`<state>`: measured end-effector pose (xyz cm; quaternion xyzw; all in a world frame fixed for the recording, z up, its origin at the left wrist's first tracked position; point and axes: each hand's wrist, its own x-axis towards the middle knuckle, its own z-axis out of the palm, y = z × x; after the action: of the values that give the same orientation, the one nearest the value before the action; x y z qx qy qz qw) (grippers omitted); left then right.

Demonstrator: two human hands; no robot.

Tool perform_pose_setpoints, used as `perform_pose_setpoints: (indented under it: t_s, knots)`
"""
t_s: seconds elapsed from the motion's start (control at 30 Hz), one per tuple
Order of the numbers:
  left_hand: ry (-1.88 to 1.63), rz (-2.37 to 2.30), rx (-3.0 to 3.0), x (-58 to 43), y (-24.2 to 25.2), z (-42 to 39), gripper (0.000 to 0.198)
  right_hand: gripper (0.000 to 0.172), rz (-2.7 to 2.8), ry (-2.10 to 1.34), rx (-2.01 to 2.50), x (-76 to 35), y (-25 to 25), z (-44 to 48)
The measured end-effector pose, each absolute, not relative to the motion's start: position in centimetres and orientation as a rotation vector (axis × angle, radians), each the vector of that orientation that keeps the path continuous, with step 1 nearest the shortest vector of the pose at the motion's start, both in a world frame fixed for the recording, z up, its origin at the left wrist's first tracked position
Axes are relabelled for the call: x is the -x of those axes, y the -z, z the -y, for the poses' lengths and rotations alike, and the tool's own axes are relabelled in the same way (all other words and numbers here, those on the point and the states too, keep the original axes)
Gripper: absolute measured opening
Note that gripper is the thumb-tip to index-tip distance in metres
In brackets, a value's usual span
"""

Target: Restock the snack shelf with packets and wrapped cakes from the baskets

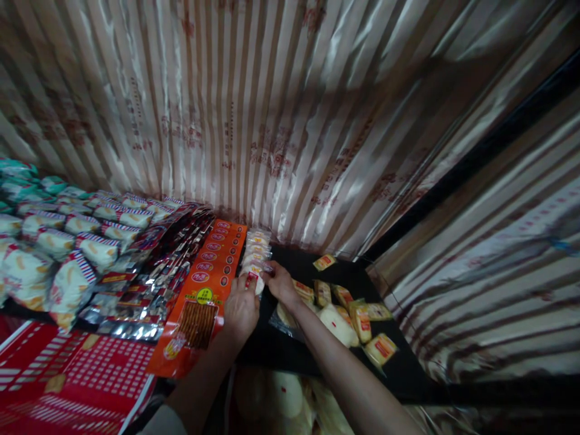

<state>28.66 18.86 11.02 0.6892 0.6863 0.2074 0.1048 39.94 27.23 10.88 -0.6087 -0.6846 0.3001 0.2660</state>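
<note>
A row of small clear-wrapped round white crackers (257, 249) runs away from me along the dark shelf. At its near end, my left hand (241, 307) has its fingers closed on a wrapped white cracker (259, 285) with a red label. My right hand (280, 284) pinches at the right side of the same wrapper, its fingertips partly hidden. Just left of the row lies a long orange snack packet (203, 284) with brown sticks pictured on it. Right of my forearm are several yellow wrapped snacks (361, 320) and large round white crackers (335, 324).
Silver and dark red packets (181, 248) and white snack bags (97, 249) fill the left side. A red basket (90, 386) stands at the lower left. Large white rounds (287, 396) sit below the shelf's front edge. Striped curtain cloth (254, 109) hangs behind, with a dark post (475, 154) at right.
</note>
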Motion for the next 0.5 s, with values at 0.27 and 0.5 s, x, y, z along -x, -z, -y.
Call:
perform_pose_setpoints:
  t_s: [0.27, 0.5]
  knots:
    - [-0.528, -1.963, -2.041, -28.7, -10.6, -19.1, 0.050, 0.043, 1.743, -0.608, 1.695, -39.8, -9.2, -27.5]
    - [-0.528, -1.941, -2.040, -28.9, -10.5, -19.1, 0.054, 0.049, 1.682, -0.758, 1.736, -39.3, -8.3, -27.6]
